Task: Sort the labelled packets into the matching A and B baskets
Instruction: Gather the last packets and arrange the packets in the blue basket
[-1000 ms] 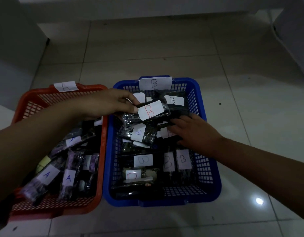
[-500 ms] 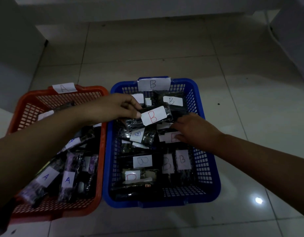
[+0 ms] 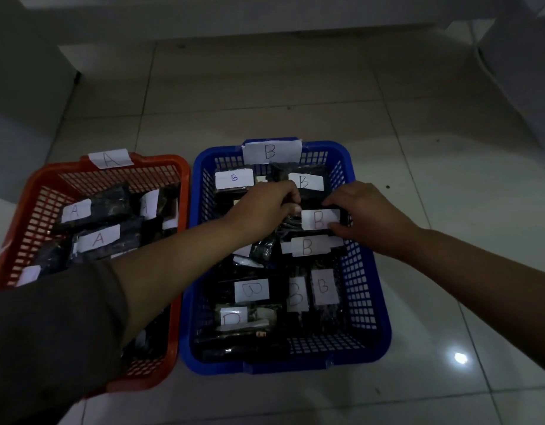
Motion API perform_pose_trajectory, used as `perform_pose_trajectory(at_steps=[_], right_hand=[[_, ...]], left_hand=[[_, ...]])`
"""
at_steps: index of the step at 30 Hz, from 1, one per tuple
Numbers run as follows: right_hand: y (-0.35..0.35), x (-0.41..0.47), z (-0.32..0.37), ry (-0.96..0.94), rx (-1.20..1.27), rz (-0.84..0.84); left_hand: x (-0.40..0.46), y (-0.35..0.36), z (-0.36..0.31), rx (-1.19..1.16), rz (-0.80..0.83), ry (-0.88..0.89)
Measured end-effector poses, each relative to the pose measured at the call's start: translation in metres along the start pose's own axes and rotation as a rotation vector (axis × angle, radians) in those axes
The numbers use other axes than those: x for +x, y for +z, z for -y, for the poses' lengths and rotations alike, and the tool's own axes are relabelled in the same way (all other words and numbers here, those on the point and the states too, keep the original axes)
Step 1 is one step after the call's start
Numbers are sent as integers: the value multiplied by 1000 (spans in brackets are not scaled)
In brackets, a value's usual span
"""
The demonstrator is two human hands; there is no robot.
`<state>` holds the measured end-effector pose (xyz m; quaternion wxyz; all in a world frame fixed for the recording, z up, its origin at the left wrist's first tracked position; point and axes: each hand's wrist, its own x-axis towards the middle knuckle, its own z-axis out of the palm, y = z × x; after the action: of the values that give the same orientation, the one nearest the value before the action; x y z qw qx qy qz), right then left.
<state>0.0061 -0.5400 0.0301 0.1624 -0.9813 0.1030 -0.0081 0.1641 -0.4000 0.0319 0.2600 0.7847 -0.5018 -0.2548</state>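
A blue basket [image 3: 371, 289] tagged B stands on the floor beside a red basket [image 3: 28, 207] tagged A. Both hold several dark packets with white labels. My left hand [image 3: 265, 210] reaches across into the blue basket and grips the left end of a dark packet with a red B label [image 3: 319, 219]. My right hand [image 3: 369, 219] holds the same packet at its right end, fingers above it and thumb below. The packet lies over other B packets in the middle of the basket. Packets marked A [image 3: 97, 239] lie in the red basket, partly hidden by my left arm.
The baskets sit side by side on pale floor tiles [image 3: 265, 96]. A light wall or cabinet [image 3: 22, 87] rises at the left, and another pale surface [image 3: 519, 72] stands at the right. A bright light reflection [image 3: 460, 358] shows on the tile right of the blue basket.
My left hand carried the red-B packet further right, into the blue basket's middle. My right hand rose from the packets below and took hold of its right end.
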Motion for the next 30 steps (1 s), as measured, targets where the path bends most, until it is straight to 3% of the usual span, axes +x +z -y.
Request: perform_pose_trajectory(at_steps=[6,12,18,24,30], right_hand=[[3,1,2,6,-162,50],[14,0,4,56,-228,52],[17,6,12,122,-282,80],[3,23,36,129,-331,172],[-6,57,81,65,23,176]], left_hand=[[-10,7,13,354,-69,249],[-35,-29,29,359,-21,217],[-79,-67,66,605,240,115],[-85,-57,65,645,201,91],[-81,-68,60,505,190,50]])
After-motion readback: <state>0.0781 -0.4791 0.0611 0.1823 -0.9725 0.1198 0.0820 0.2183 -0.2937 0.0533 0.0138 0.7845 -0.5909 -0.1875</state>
